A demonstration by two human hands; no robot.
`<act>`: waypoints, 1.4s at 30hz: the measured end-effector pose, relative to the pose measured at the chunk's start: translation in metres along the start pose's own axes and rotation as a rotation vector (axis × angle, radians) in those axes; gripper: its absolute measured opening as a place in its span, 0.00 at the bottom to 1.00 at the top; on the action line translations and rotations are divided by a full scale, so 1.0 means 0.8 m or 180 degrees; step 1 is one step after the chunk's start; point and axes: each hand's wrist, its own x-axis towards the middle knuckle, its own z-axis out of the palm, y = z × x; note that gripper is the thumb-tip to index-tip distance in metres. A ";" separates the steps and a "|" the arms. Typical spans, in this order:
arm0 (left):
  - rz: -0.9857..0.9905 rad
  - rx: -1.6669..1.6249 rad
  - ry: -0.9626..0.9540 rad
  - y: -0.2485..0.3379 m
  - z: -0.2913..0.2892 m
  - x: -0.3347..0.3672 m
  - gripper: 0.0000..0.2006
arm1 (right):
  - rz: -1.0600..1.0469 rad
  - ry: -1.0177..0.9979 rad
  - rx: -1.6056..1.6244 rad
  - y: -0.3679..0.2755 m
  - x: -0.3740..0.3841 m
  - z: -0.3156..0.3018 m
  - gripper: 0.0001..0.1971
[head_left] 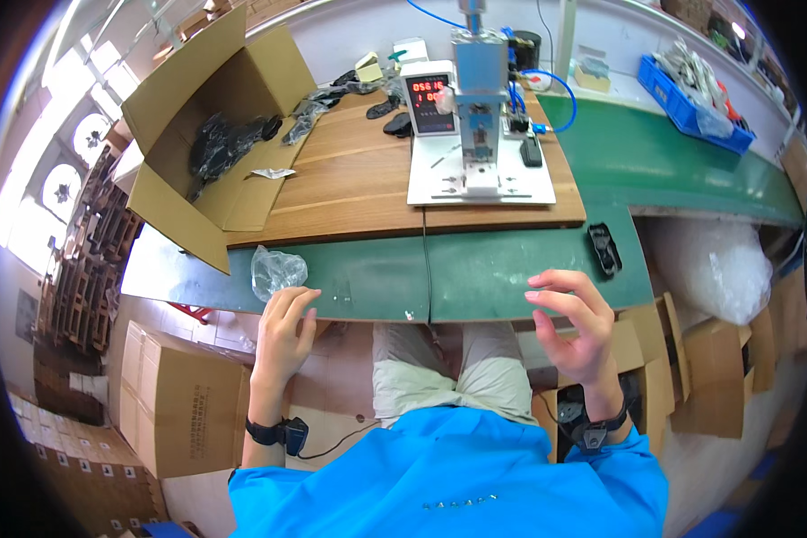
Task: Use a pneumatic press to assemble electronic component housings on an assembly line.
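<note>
My left hand (284,336) hovers at the front edge of the green table, fingers stretched and the thumb apart, holding nothing. Just beyond its fingertips lies a crumpled clear plastic bag (278,272); I cannot tell whether they touch. My right hand (579,329) is raised near the same edge, its fingers curved and spread with nothing between them. A black molded part with hollows (604,250) rests on the table past the right hand. Farther back, between the hands, stands a small bench press (481,103) with a white base and a lit red display. Both wrists wear black straps.
An open cardboard box (179,193) with bagged black parts (224,152) sits back left on a wooden board (341,179). A cable crosses the table front. A blue crate (690,108) stands far right. Cartons (188,394) flank my legs; a large plastic sack (713,264) is at right.
</note>
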 end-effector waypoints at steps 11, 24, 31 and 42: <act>-0.1183 0.1661 0.0158 -0.094 0.085 0.042 0.34 | 0.0978 -0.0974 0.0099 0.080 0.027 0.055 0.14; -0.1503 0.1111 -0.0247 -0.200 0.130 0.016 0.33 | 0.1451 -0.1130 0.0309 0.149 -0.027 0.148 0.10; -0.0857 0.1875 0.0349 -0.133 0.121 0.058 0.37 | 0.1498 -0.1042 0.0161 0.154 -0.038 0.157 0.10; 0.0101 0.0614 0.0098 -0.115 0.210 0.301 0.36 | 0.1355 -0.0977 0.0205 0.157 -0.037 0.154 0.10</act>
